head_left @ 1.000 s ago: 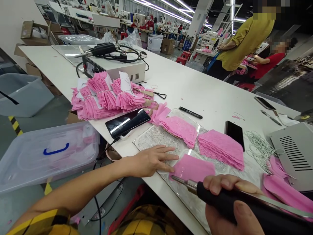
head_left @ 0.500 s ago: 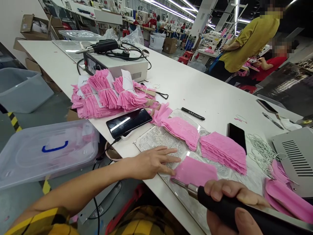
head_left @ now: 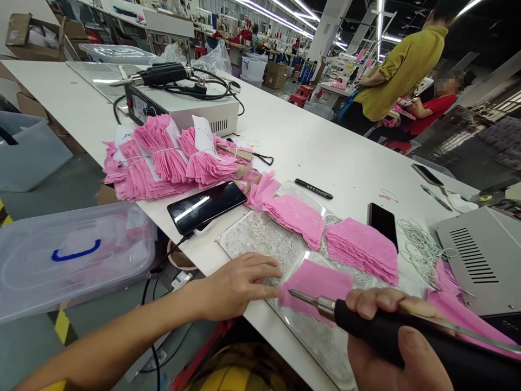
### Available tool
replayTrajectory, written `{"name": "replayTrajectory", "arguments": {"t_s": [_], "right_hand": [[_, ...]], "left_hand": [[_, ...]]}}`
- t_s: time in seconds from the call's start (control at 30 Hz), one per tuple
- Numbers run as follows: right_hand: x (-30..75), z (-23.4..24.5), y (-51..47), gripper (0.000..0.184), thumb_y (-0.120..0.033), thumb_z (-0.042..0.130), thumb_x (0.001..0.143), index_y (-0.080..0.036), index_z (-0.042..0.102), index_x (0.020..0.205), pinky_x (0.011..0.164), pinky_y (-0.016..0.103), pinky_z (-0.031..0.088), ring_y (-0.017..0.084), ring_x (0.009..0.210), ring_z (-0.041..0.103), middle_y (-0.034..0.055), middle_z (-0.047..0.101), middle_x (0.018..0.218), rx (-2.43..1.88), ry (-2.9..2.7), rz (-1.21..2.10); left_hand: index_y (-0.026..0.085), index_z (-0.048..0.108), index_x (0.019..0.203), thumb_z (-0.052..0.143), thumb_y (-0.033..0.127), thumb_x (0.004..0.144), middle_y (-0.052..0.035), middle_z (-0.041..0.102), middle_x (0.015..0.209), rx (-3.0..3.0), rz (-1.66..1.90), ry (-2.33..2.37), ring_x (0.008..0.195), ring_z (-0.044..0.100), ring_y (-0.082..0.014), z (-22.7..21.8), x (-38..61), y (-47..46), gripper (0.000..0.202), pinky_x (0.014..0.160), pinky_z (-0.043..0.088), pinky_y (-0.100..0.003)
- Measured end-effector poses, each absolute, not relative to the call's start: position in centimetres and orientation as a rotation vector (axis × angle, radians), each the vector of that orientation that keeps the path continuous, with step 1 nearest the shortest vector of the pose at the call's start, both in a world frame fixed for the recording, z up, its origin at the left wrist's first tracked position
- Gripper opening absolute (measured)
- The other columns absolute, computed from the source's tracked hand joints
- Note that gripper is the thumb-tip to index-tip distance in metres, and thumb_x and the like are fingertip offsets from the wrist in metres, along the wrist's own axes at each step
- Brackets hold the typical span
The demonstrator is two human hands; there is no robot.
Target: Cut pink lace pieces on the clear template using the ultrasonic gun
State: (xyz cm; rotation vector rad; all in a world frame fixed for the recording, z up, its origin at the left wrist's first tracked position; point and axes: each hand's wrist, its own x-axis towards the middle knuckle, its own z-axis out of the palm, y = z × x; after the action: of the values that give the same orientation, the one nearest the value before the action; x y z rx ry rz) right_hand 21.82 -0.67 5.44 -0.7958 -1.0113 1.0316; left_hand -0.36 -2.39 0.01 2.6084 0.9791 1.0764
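Observation:
A single flat piece of pink fabric [head_left: 315,279] lies on the clear-topped work board [head_left: 260,239]. My left hand [head_left: 242,282] is palm down with fingers stretched out, its fingertips at the fabric's left edge. My right hand [head_left: 394,331] is wrapped round a thick black-handled tool [head_left: 374,326] with a pointed metal tip. That tip is over the left part of the pink piece; I cannot tell whether it touches. Behind the single piece lie a left pink fabric stack [head_left: 295,217] and a right pink fabric stack [head_left: 362,247].
Tied pink bundles [head_left: 163,157] lie left, before a grey box [head_left: 195,108] bearing a similar tool [head_left: 163,75]. A phone [head_left: 207,203], a marker [head_left: 313,189] and another phone [head_left: 382,222] surround the board. White cord [head_left: 421,250] and a vented box [head_left: 480,260] are right. People work behind.
The camera view has shifted slightly. My left fingers have drawn back a little to the left. The tool's tip has moved from the fabric's left edge to farther in over it.

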Motion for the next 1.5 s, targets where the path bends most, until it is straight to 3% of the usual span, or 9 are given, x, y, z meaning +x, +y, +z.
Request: {"name": "replayTrajectory", "arguments": {"t_s": [0.2,0.73,0.9,1.1,1.33,1.5], "right_hand": [[20.8,5.2,-0.5,0.014,-0.025,0.067,0.074,-0.022,0.056,0.082,0.058,0.032,0.052,0.011,0.060,0.052,-0.0033,0.048,0.074,-0.754,-1.079,1.036],[20.2,5.0,-0.3,0.010,-0.022,0.063,0.078,-0.021,0.053,0.081,0.058,0.029,0.052,0.011,0.060,0.055,-0.0032,0.050,0.075,-0.705,-1.108,1.051],[21.6,5.5,1.5,0.009,-0.019,0.061,0.076,-0.021,0.057,0.083,0.060,0.029,0.052,0.010,0.061,0.053,-0.0033,0.050,0.076,-0.711,-1.012,0.973],[22.4,5.6,4.2,0.013,-0.019,0.064,0.074,-0.022,0.057,0.083,0.064,0.030,0.051,0.010,0.063,0.055,-0.0038,0.051,0.077,-0.758,-0.937,0.897],[22.0,4.7,4.8,0.016,-0.023,0.068,0.074,-0.022,0.056,0.085,0.066,0.030,0.050,0.010,0.064,0.056,-0.0041,0.052,0.078,-0.782,-0.929,0.920],[22.1,4.6,4.9,0.015,-0.023,0.067,0.074,-0.022,0.056,0.085,0.067,0.030,0.050,0.010,0.064,0.056,-0.0041,0.052,0.079,-0.781,-0.924,0.929]], "left_hand": [[0.017,0.060,0.109,0.042,-0.003,0.084,-0.0083,0.062,0.095,2.624,1.025,1.092,0.096,0.056,-0.0189,-0.7,0.3,-3.1,0.037,0.085,0.048,-0.035],[0.017,0.058,0.110,0.040,0.002,0.088,-0.0068,0.057,0.088,2.675,0.972,1.131,0.085,0.051,-0.0185,-0.6,0.3,-3.0,0.032,0.079,0.045,-0.035],[0.014,0.057,0.114,0.041,-0.003,0.084,-0.0109,0.062,0.101,2.642,1.107,1.075,0.098,0.055,-0.0211,-0.3,0.7,-2.8,0.038,0.087,0.045,-0.039],[0.016,0.056,0.121,0.045,0.006,0.087,-0.0120,0.060,0.126,2.681,1.026,1.052,0.119,0.052,-0.0253,0.1,2.6,-2.2,0.037,0.102,0.041,-0.045],[0.020,0.056,0.125,0.050,0.030,0.095,-0.0122,0.058,0.130,2.699,0.871,1.129,0.127,0.048,-0.0301,-0.2,3.9,-1.7,0.032,0.106,0.037,-0.052],[0.021,0.056,0.125,0.052,0.035,0.095,-0.0118,0.057,0.132,2.700,0.852,1.141,0.128,0.048,-0.0315,-0.3,3.8,-1.7,0.033,0.106,0.035,-0.055]]}}
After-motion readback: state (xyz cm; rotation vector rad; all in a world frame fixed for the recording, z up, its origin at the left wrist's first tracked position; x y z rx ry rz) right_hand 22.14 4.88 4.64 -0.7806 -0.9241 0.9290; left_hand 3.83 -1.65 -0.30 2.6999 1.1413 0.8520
